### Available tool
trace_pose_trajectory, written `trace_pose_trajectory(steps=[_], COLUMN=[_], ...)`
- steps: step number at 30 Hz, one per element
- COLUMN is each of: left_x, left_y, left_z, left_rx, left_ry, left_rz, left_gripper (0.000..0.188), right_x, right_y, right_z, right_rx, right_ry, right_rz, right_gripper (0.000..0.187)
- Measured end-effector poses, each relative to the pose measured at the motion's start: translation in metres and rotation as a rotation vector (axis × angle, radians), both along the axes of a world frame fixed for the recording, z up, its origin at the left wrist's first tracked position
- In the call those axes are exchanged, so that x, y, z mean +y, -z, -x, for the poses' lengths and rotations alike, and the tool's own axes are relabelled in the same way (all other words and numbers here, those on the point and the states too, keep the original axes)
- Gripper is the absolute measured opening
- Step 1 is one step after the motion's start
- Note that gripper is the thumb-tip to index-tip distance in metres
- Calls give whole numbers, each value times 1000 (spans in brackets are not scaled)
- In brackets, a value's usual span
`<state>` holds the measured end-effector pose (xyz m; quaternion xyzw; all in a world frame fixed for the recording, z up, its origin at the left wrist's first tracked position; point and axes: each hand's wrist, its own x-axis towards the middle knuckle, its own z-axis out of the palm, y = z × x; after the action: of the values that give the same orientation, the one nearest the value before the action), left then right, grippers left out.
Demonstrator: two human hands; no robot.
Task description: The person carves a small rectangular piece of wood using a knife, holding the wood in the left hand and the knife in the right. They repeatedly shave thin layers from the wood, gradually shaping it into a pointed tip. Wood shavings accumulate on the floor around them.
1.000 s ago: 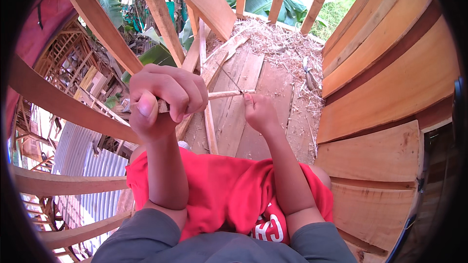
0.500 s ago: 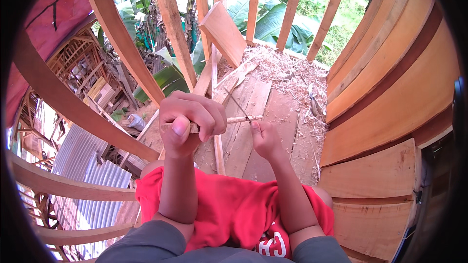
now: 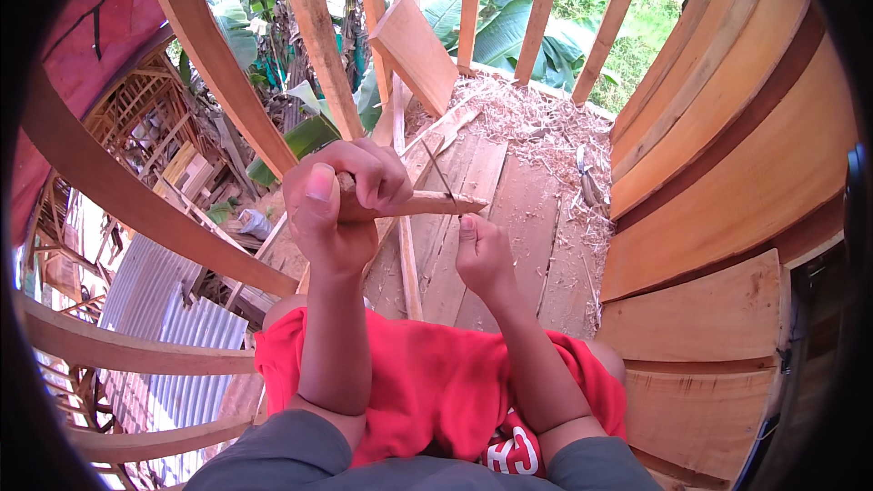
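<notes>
My left hand (image 3: 338, 205), raised in front of my lap, is closed around the thick end of a wooden stick (image 3: 423, 204). Toward the right the stick narrows to a pale, whittled-looking tip. Across it near that tip lies a thin dark rod-like tool (image 3: 438, 169), slanting up and to the left; its exact kind is too small to make out. The lower end of this tool goes into my right hand (image 3: 485, 250), which is closed with the thumb on top. Red cloth (image 3: 418, 373) covers my lap beneath both forearms.
Wood shavings (image 3: 536, 118) litter the far plank floor (image 3: 527, 209), where a pale-bladed tool (image 3: 587, 180) lies at right. A wooden block (image 3: 418, 55) leans against upright slats. Boards (image 3: 727, 182) wall the right side; a corrugated sheet (image 3: 164, 318) shows beyond the left slats.
My left hand has shifted up and left and turned, so more of the stick's thick end shows. My right hand has moved slightly left and up, still holding the thin tool across the stick.
</notes>
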<state>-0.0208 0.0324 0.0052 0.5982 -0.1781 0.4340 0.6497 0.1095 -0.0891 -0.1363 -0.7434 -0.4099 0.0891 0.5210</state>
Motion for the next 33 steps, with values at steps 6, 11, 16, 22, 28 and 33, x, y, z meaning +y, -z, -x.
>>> trace_pose_trajectory(steps=[6, 11, 16, 22, 28, 33], left_x=[17, -5, -15, -9, -9, -17], left_y=[10, 2, 2, 6, 4, -2], left_z=[7, -3, -12, -6, -3, -8], left_rx=[-102, -65, -57, -68, -26, -23], left_ry=[28, 2, -7, 12, -15, -13], left_rz=[166, 41, 1, 55, -45, -43], left_gripper=[50, 53, 53, 54, 52, 45], right_x=[5, -3, -9, 1, 2, -7], right_y=[-22, -7, 8, 1, 0, 32], right_z=[20, -9, -21, -10, -14, -39], right_rx=[-10, -5, 53, 49, 48, 110], right_ry=[83, 96, 121, 137, 72, 107], right_rz=[140, 210, 193, 263, 209, 260], right_gripper=[39, 38, 40, 42, 41, 42])
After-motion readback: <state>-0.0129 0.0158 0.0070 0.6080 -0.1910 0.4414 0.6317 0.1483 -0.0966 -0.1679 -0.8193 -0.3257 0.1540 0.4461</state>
